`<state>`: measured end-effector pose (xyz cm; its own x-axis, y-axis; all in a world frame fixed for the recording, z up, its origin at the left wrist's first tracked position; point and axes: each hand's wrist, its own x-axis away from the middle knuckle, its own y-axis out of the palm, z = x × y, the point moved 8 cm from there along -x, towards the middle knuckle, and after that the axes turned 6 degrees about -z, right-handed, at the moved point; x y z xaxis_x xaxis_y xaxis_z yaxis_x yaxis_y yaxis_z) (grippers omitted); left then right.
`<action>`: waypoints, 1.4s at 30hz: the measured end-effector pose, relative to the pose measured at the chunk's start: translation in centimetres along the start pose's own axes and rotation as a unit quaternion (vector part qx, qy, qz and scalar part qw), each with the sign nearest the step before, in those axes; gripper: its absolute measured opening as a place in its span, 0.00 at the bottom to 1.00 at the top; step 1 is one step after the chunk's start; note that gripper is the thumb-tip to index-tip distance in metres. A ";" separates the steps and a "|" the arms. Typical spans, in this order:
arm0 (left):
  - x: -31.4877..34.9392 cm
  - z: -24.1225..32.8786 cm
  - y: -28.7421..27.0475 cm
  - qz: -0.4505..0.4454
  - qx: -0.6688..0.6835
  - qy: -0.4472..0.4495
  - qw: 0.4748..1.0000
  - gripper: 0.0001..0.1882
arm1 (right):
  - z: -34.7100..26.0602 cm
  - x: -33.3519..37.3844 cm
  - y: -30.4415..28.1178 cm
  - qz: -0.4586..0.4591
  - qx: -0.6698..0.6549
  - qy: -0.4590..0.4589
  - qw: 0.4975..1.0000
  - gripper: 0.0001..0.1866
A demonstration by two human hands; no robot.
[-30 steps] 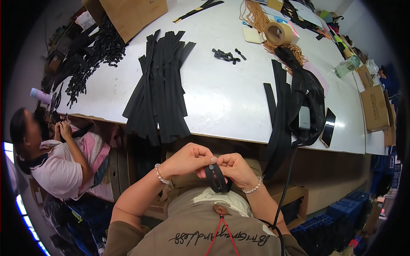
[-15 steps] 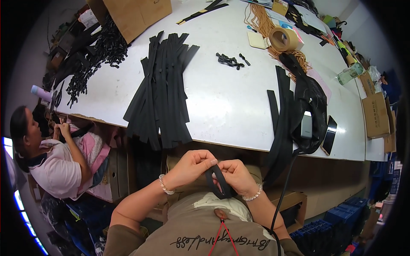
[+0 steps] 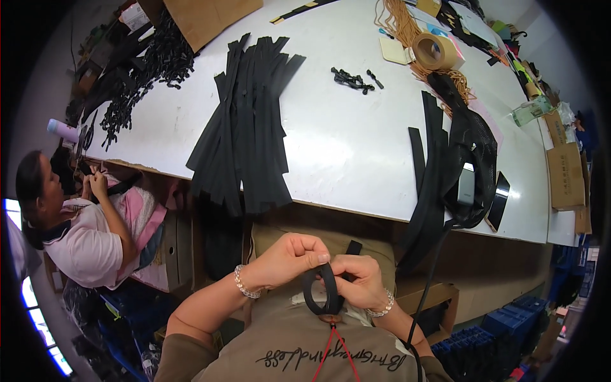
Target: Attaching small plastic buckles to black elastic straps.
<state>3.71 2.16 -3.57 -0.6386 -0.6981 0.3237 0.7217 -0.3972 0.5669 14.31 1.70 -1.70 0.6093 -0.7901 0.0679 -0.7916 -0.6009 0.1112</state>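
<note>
Both hands are in front of my chest, off the table's near edge. They hold one black strip (image 3: 312,296), bent into a loop that hangs below my fingers. My left hand (image 3: 289,260) pinches the strip at the top of the loop between thumb and fingers. My right hand (image 3: 358,277) is closed on it just beside, and a short end of the strip sticks up behind that hand. Ahead on the white table (image 3: 344,153) lies a pile of similar flat black strips (image 3: 251,127), some hanging over the near edge.
On the right are more black strips (image 3: 423,184), a black mesh bag (image 3: 474,140), a grey device (image 3: 466,184) and a phone (image 3: 498,202). Small black parts (image 3: 353,81) lie mid-table. A tape roll (image 3: 435,51) sits farther back. A co-worker (image 3: 83,235) sits at left.
The loop has become rounder and hangs slightly lower. A strip end now shows above my right hand. My view has shifted a little, so the table things appear moved.
</note>
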 end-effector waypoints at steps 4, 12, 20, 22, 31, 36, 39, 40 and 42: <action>-0.1 0.1 0.2 0.015 0.005 0.014 1.000 0.08 | 1.2 0.4 -0.1 0.030 -0.094 0.053 0.994 0.02; -0.5 0.2 -0.7 -0.005 -0.025 -0.058 0.998 0.10 | 1.4 -0.1 0.0 0.028 -0.148 0.104 0.983 0.04; -1.3 0.5 -2.5 0.036 -0.046 0.036 0.998 0.10 | 2.2 -1.2 0.4 0.048 -0.176 0.130 0.975 0.04; -1.5 0.8 -2.8 0.042 -0.044 0.039 0.997 0.09 | 2.3 -1.6 0.4 0.067 -0.172 0.123 0.975 0.05; 0.0 0.2 -5.1 0.095 -0.052 0.027 0.994 0.11 | -4.7 -0.7 2.9 -0.063 0.082 -0.097 0.990 0.05; 0.5 0.8 -5.9 0.129 0.061 0.042 0.989 0.17 | -0.7 -0.5 0.0 0.056 -0.009 0.004 0.998 0.05; -0.2 2.7 -1.9 -0.007 0.195 0.123 0.973 0.19 | 1.7 -0.1 -0.6 0.101 -0.141 0.049 0.984 0.04; -0.2 3.0 -1.8 0.034 0.074 0.124 0.989 0.16 | 2.3 0.0 -0.7 0.109 -0.189 0.052 0.974 0.04; -0.2 3.5 -1.2 0.096 -0.043 0.132 0.986 0.09 | 2.7 0.1 -0.7 0.106 -0.167 0.045 0.979 0.03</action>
<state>2.02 4.89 -1.64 -0.4052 -0.8912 0.2039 0.8491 -0.2842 0.4452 14.81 1.67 -4.49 0.4470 -0.8694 0.2106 -0.8503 -0.3399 0.4019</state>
